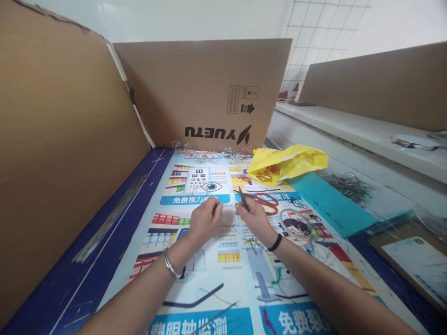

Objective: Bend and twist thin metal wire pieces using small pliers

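My left hand (205, 217) is closed in a pinch above the printed poster sheet (244, 298); a thin wire (228, 205) seems to run from its fingertips towards the other hand. My right hand (256, 217) is wrapped round a small dark pointed tool (243, 199), whose exact kind is unclear. Just beyond it lie scissors with orange handles (270, 197). A coil of pale wire (282, 223) rests right of the right wrist, near several small dark rings (296, 203). Short wire pieces (254, 244) with yellow on them lie below the right hand.
Cardboard panels (202, 83) stand at the back and left. A yellow bag (289, 163) lies back right, by a teal sheet (331, 204) and a wire heap (345, 186). Long thin wires (111, 216) lie on the left. Tangled wire bits (237, 153) line the back panel.
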The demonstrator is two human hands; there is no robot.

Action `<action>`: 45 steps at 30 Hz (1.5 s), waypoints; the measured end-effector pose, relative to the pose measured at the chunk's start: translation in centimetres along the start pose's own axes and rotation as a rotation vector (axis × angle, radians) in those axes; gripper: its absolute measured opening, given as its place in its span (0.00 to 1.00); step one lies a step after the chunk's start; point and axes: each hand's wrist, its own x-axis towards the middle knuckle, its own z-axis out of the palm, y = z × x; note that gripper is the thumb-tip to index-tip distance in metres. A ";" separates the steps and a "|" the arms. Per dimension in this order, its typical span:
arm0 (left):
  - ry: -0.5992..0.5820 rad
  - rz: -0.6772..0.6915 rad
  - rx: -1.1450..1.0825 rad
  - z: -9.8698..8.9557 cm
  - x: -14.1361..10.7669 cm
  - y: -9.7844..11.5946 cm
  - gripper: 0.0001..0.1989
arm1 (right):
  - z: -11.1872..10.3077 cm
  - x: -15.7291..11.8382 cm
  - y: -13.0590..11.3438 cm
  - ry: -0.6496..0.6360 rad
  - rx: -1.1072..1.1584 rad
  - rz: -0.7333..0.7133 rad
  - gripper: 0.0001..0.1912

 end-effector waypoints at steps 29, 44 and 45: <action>-0.087 0.428 0.354 -0.1 0.3 -1.0 0.12 | 0.1 -0.5 -0.4 -0.038 -0.094 -0.096 0.10; -0.069 0.191 -0.287 -0.4 0.8 -0.6 0.08 | 0.2 -0.3 -0.5 -0.070 -0.108 -0.097 0.10; -0.092 0.118 -0.363 -0.4 0.8 -0.5 0.08 | 0.2 -0.4 -0.6 -0.079 -0.113 -0.099 0.10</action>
